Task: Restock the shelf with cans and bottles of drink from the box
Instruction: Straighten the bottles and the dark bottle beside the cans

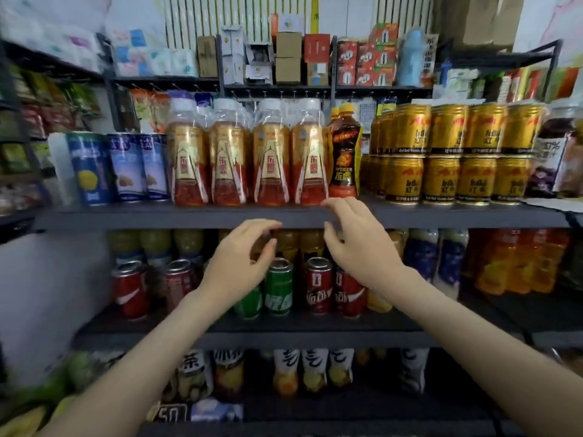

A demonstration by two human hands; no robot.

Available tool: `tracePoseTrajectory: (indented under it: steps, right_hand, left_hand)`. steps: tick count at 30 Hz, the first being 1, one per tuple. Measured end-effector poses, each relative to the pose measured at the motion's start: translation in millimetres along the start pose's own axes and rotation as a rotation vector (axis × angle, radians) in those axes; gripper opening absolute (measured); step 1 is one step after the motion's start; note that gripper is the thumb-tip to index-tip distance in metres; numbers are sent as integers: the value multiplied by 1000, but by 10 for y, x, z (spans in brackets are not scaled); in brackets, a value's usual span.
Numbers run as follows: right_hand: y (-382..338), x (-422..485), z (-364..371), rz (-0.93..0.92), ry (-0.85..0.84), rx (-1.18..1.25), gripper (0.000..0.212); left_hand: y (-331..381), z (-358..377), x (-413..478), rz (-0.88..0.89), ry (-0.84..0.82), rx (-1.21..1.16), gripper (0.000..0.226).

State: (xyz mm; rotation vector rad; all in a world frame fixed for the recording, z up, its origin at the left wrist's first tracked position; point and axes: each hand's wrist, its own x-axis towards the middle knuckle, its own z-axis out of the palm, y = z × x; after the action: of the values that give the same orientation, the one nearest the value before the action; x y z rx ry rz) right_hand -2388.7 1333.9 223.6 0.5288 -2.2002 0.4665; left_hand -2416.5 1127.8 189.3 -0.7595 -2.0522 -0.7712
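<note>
Bottles [228, 165], gold-red labels, white caps

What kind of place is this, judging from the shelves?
Most likely a small grocery or convenience shop. The dark shelves carry many identical drinks facing outward: gold cans stacked two high, a row of orange-red bottles, red cola cans below. Boxed goods fill the top tier.
</note>
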Motion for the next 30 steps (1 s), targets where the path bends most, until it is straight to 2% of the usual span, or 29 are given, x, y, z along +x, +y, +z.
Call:
tracePoseTrajectory:
  steps: [3,7,12,16,18,22,27,30]
  right_hand:
    - [-283,-320,177,-58,-103,83,33]
    - [-759,-799,579,-91,-305,226,34]
    - [-1714,-1338,1272,-190,-555,354,35]
    - [-2576,-1649,1791,-325,-669,428,39]
    - [-3024,-1750,2085,-391,-717,457,43]
    - [-3960,-1976,2830,-499,-850,505,49]
    - [-5376,-2466,4199,-557,-1058,493,55]
    - [-5791,-2810,4746,-550,-1185,460,58]
  left_hand:
    - [83,-173,-533,-136,-34,79,30]
    - [132,-470,-1474,-327,-159,193,32]
    - [41,-1199,-2713,-638,-265,352,39]
    - [-54,-1836,-3535,-828,-255,462,51]
    - [-193,-2152,-3942,-918,-246,506,41]
    - [-546,-2817,-4811,-1107,-216,533,39]
    - [-1376,-3894,-6231,-1409,-51,526,33]
    - [-1658,-4135,-6904,-1524,-87,534,34]
